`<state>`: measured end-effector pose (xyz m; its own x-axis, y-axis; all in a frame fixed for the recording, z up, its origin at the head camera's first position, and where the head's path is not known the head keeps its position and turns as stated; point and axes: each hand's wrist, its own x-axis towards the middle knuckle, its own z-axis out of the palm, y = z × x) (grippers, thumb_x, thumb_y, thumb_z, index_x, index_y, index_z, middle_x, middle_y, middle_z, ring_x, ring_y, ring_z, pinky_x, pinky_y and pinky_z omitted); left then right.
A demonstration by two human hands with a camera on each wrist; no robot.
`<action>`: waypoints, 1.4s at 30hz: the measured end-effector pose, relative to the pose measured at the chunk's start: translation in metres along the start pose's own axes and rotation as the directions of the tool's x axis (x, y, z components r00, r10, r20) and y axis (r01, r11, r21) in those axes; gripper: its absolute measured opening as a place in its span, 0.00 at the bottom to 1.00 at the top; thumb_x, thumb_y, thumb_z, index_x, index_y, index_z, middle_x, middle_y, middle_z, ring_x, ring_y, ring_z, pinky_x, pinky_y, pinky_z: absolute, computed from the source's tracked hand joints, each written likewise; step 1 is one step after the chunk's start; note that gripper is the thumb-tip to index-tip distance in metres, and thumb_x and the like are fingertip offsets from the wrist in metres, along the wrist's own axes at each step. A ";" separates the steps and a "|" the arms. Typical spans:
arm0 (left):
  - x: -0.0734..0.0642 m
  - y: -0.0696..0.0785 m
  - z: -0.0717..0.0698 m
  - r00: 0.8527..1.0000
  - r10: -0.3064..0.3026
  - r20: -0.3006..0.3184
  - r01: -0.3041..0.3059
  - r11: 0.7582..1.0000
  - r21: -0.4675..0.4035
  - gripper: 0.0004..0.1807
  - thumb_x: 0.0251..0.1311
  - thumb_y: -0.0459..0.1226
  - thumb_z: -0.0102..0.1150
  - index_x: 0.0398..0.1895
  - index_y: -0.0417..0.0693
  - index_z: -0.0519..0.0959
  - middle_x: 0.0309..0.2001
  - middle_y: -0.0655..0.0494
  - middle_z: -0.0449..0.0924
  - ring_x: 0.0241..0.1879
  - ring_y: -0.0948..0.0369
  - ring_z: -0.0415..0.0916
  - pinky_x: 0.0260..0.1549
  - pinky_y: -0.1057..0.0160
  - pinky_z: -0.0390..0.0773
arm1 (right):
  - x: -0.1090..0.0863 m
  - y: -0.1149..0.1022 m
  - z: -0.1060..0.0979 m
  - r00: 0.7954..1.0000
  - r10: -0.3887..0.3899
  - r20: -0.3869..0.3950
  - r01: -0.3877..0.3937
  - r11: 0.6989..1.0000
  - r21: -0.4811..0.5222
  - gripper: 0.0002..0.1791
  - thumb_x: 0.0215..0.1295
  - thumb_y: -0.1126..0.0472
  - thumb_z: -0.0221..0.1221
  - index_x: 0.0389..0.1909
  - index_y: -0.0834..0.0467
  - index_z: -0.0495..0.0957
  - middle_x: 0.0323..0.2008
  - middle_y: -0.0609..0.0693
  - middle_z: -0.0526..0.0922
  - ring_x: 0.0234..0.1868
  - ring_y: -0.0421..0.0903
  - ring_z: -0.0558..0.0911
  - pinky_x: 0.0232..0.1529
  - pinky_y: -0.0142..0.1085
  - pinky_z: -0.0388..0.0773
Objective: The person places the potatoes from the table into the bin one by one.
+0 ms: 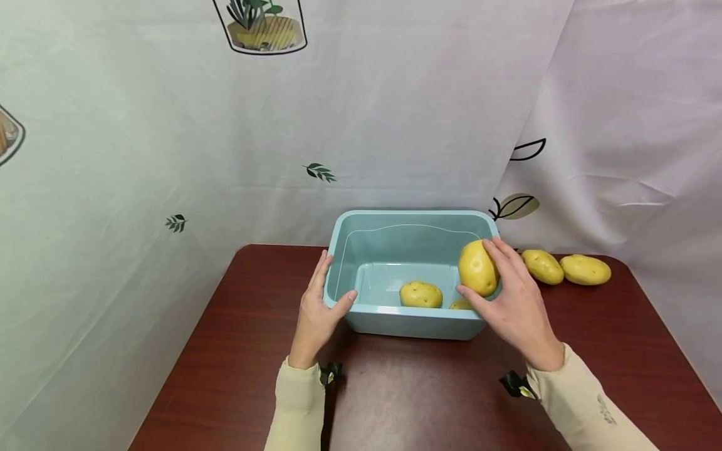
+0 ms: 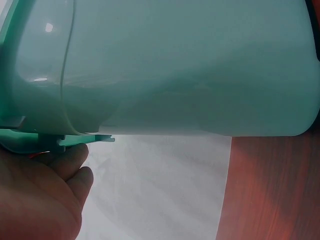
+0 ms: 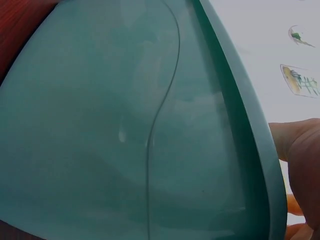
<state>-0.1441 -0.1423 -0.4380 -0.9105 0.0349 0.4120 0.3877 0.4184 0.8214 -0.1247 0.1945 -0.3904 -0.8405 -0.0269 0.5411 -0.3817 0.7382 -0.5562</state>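
Observation:
A light blue plastic bin (image 1: 414, 322) stands on the table. My left hand (image 1: 317, 316) holds its left end, thumb at the front corner of the rim and fingers along the outer side; the left wrist view shows those fingers (image 2: 80, 182) curled at the rim. Over the bin's right end, my right hand (image 1: 516, 300) grips a yellow potato (image 1: 477, 268) between thumb and fingers. Inside lie one potato (image 1: 420, 294) in full view and another (image 1: 460, 304) partly hidden by the front wall. In the right wrist view the bin wall covers most of the right hand's (image 3: 304, 170) work.
Two more potatoes, one (image 1: 543, 267) beside the other (image 1: 585, 270), lie on the table right of the bin. The dark red-brown table (image 1: 225, 376) ends at a pale printed cloth (image 1: 395, 125) hanging behind and at the sides.

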 end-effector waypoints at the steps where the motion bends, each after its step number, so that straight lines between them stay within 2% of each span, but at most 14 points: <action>1: 0.000 0.000 0.000 1.000 -0.001 -0.001 0.001 1.000 0.000 0.43 0.62 0.46 0.68 0.78 0.49 0.60 0.78 0.67 0.52 0.76 0.62 0.52 0.70 0.44 0.57 | 0.000 0.000 0.001 1.000 0.000 0.002 0.000 1.000 -0.001 0.49 0.46 0.57 0.79 0.70 0.62 0.69 0.70 0.62 0.67 0.69 0.62 0.67 0.56 0.61 0.70; 27: 0.000 -0.002 0.001 1.000 0.010 -0.015 -0.010 1.000 0.006 0.43 0.62 0.46 0.68 0.77 0.48 0.61 0.78 0.65 0.54 0.76 0.62 0.52 0.70 0.46 0.57 | 0.002 -0.001 0.006 0.993 0.052 0.103 -0.049 0.998 -0.038 0.48 0.48 0.53 0.78 0.71 0.61 0.68 0.70 0.63 0.66 0.68 0.64 0.67 0.56 0.62 0.70; 34: -0.001 -0.001 0.001 1.000 0.002 -0.009 -0.002 1.000 0.003 0.43 0.62 0.46 0.68 0.78 0.49 0.60 0.78 0.66 0.53 0.76 0.61 0.52 0.70 0.45 0.57 | 0.002 0.000 0.006 0.991 0.053 0.120 -0.051 0.998 -0.024 0.48 0.50 0.53 0.77 0.71 0.62 0.67 0.71 0.64 0.65 0.69 0.65 0.64 0.60 0.63 0.66; 42: 0.000 -0.002 0.002 1.000 0.005 -0.010 -0.005 1.000 -0.001 0.43 0.62 0.46 0.68 0.78 0.49 0.60 0.78 0.67 0.53 0.76 0.63 0.51 0.70 0.47 0.56 | 0.000 -0.001 0.006 0.996 0.041 0.077 -0.039 0.999 -0.017 0.41 0.54 0.58 0.75 0.68 0.63 0.70 0.69 0.63 0.66 0.69 0.65 0.64 0.61 0.63 0.64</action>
<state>-0.1455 -0.1417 -0.4400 -0.9071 0.0279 0.4201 0.3924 0.4174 0.8196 -0.1266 0.1899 -0.3941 -0.8826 -0.0491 0.4676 -0.3416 0.7504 -0.5659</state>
